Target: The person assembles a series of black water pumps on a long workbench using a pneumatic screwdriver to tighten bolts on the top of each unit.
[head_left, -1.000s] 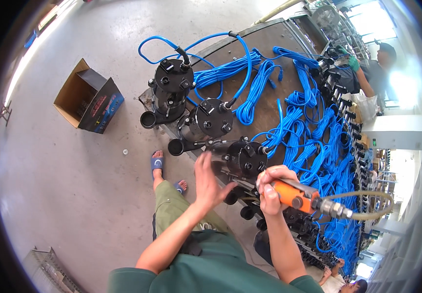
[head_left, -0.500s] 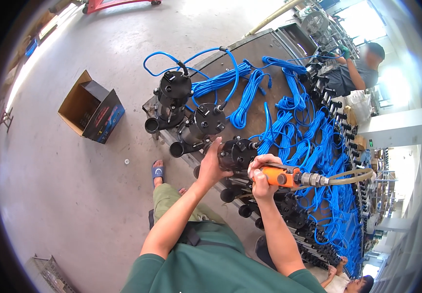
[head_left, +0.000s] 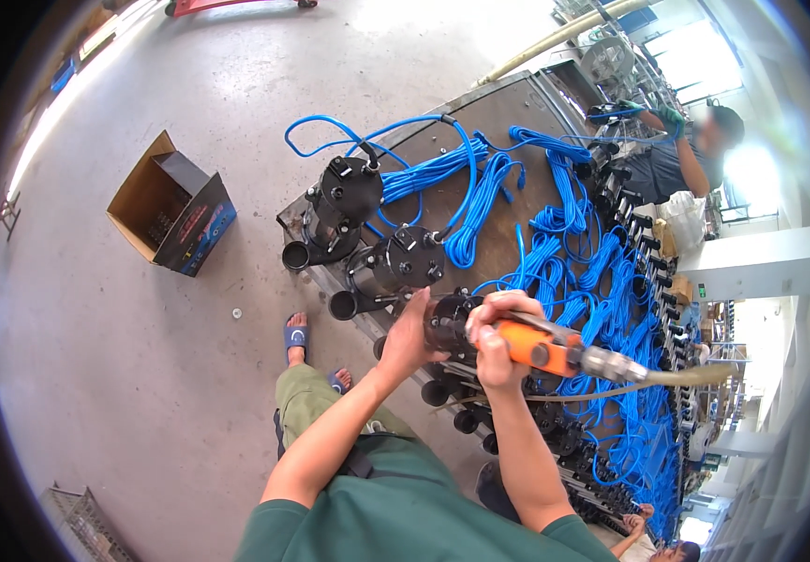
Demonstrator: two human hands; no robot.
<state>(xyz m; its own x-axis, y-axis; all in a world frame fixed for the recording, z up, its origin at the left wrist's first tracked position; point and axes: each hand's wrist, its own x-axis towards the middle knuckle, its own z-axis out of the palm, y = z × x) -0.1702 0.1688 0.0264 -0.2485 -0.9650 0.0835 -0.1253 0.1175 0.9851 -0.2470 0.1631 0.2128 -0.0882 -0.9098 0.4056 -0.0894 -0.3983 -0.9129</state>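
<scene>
My left hand [head_left: 410,339] grips the near side of a black cylindrical pump [head_left: 448,318] on the table edge. My right hand [head_left: 500,339] is wrapped round an orange air tool [head_left: 538,348], which lies nearly level over that pump's top; its working end is hidden by my fingers. A hose [head_left: 695,375] runs from the tool's back end to the right. Two more black pumps stand just beyond: the nearer one [head_left: 403,255] and the farther one [head_left: 341,192], each with a blue cable from its lid and a round side outlet.
The workbench [head_left: 508,103] carries several bundled blue cables [head_left: 482,206] and a row of black pumps. An open cardboard box [head_left: 172,211] stands on the floor to the left. A person with green gloves [head_left: 669,122] works at the far right, another person [head_left: 644,539] at lower right.
The orange tool's back end has swung slightly down and right, its hose blurred by motion. My left hand stays on the same pump. The whole view has shifted a little.
</scene>
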